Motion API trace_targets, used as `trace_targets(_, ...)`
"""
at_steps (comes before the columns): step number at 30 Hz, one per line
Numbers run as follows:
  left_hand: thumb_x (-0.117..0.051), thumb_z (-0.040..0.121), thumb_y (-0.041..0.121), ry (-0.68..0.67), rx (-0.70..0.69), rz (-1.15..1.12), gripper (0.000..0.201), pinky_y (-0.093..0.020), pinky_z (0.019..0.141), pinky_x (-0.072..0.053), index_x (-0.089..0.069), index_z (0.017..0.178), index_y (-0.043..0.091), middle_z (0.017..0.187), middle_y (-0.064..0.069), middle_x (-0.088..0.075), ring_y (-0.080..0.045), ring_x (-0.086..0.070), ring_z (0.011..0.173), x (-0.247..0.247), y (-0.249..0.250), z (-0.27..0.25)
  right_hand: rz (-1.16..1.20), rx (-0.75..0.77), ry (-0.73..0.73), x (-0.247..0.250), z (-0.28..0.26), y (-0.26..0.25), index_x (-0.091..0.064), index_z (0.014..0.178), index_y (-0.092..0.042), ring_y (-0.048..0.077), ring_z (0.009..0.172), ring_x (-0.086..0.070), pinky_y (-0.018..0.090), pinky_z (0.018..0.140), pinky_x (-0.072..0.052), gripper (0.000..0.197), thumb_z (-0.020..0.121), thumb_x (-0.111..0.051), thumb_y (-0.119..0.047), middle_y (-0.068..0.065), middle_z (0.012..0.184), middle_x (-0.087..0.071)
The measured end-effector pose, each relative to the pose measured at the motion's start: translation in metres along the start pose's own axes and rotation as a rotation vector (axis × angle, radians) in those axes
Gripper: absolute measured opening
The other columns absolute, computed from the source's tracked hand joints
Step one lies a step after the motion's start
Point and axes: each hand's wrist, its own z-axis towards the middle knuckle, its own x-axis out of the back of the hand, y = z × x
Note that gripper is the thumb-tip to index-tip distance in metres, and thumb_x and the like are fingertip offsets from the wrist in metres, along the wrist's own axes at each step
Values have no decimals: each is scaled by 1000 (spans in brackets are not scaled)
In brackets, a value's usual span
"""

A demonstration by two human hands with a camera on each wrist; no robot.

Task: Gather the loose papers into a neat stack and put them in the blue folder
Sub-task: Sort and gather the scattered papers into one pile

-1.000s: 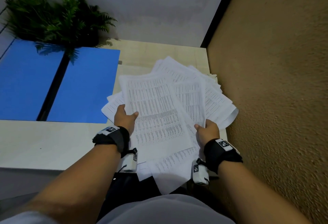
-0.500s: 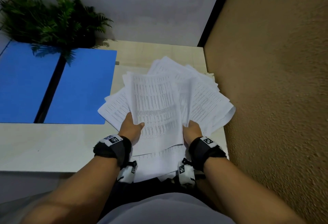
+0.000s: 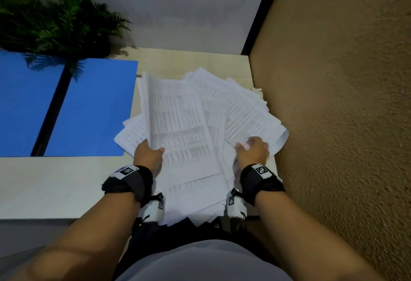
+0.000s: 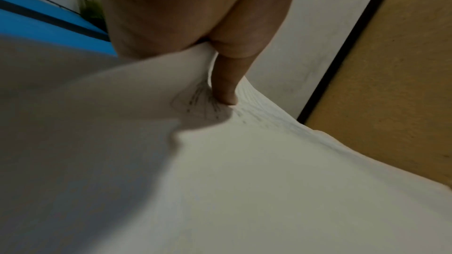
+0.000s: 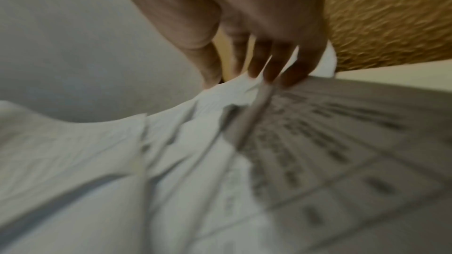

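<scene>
Head view shows both my hands on one fanned pile of papers [image 3: 178, 125], too many overlapping sheets to count. My left hand [image 3: 148, 157] pinches its left edge, thumb on top. My right hand [image 3: 253, 152] is blurred, its fingers [image 5: 257, 65] straight and touching the sheets. One blue folder [image 3: 93, 107] lies open on the table [image 3: 55, 187] just left of the pile, beside one plant [image 3: 55, 20].

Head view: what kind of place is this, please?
Probably an office desk in a corner: printed papers spread on a pale desk, an open blue folder beside them, and a potted plant behind it.
</scene>
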Motion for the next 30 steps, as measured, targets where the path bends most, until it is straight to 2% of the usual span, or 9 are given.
trace_targets(2, -64, 90, 10, 26, -6, 27, 58, -47, 111, -39, -42, 144, 7, 142, -17, -53, -38, -50, 130, 10, 0, 4, -63, -101, 177, 12, 7, 6, -51, 128, -12, 29, 122, -44, 43, 99, -41, 58, 79, -74, -33, 10, 129, -48)
trace_targets(4, -67, 86, 10, 8, 36, 47, 59, -48, 109, -42, -44, 141, 11, 138, -17, -54, -39, -52, 127, 14, -5, 12, 147, -199, 68, 16, 11, 10, -48, 131, -8, 31, 122, -49, 40, 102, -43, 65, 77, -76, -33, 8, 131, -51)
trace_targets(7, -69, 82, 5, -56, 102, -32, 54, -49, 104, -47, -50, 131, 15, 128, -16, -61, -37, -59, 118, 15, -9, 11, 481, -236, -63, 7, 12, 12, -66, 97, -23, 27, 103, -64, 46, 98, -51, 35, 66, -80, -32, 2, 115, -67)
trace_targets(10, -64, 89, 0, -70, 106, -29, 38, -43, 99, -50, -57, 124, 10, 115, -13, -66, -33, -63, 105, 14, -11, 8, 435, -181, -35, 5, 14, 11, -70, 105, -14, 29, 96, -66, 45, 93, -54, 30, 77, -76, -20, 4, 106, -70)
trace_targets(13, -67, 86, 7, -83, 117, -43, 32, -54, 97, -51, -60, 116, 16, 113, -18, -69, -39, -66, 104, 14, -14, 8, 354, -80, 60, 21, 16, 3, -66, 111, -6, 28, 100, -63, 37, 95, -51, 23, 88, -64, -11, 8, 111, -68)
trace_targets(16, -67, 87, 9, -73, 125, -26, 32, -55, 97, -51, -58, 117, 15, 113, -20, -69, -41, -66, 105, 14, -17, 11, 224, 24, 161, 40, 18, -7, -65, 110, -2, 21, 87, -57, 25, 75, -43, 20, 93, -56, -9, 9, 108, -64)
trace_targets(21, -68, 85, 9, -90, 133, -36, 37, -55, 98, -50, -58, 120, 14, 116, -24, -68, -44, -65, 109, 13, -18, 13, 127, 132, 282, 67, 13, -23, -62, 101, -5, 28, 86, -61, 29, 73, -42, 14, 93, -54, -13, 17, 104, -66)
trace_targets(24, -61, 89, -2, -121, 166, -70, 33, -39, 90, -50, -56, 121, 8, 108, -23, -65, -39, -64, 100, 15, -12, 6, 36, 253, 378, 94, 2, -41, -55, 99, -7, 33, 89, -64, 28, 71, -39, 9, 94, -49, -10, 22, 98, -66)
trace_targets(30, -59, 83, -21, -196, 87, -64, 44, -33, 89, -44, -53, 121, 1, 107, -12, -59, -31, -58, 102, 20, 4, -15, 128, 639, 810, 145, -27, -88, -57, 100, 0, 24, 81, -61, 24, 69, -39, 24, 84, -40, -5, 22, 89, -65)
